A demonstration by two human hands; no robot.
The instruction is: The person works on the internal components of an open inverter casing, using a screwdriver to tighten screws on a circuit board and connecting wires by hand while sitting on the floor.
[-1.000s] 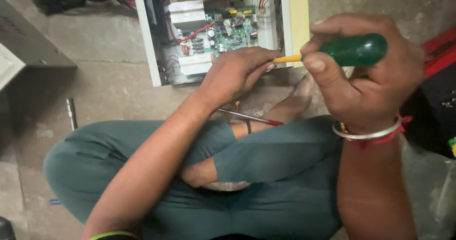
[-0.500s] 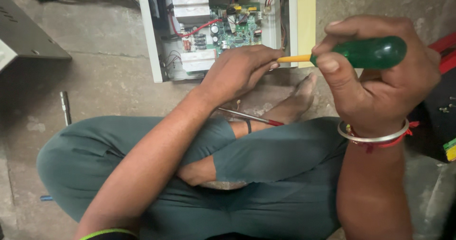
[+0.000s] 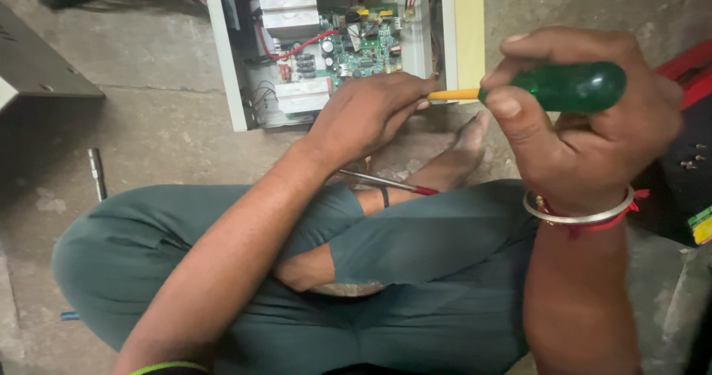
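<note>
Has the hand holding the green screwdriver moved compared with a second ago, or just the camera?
Cannot tell for sure. The right hand sits slightly farther right of the open white case than before, but the head camera shifted too.

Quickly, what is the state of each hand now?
Left hand: closed around the screwdriver shaft.
Right hand: closed, holding the green screwdriver handle.
</note>
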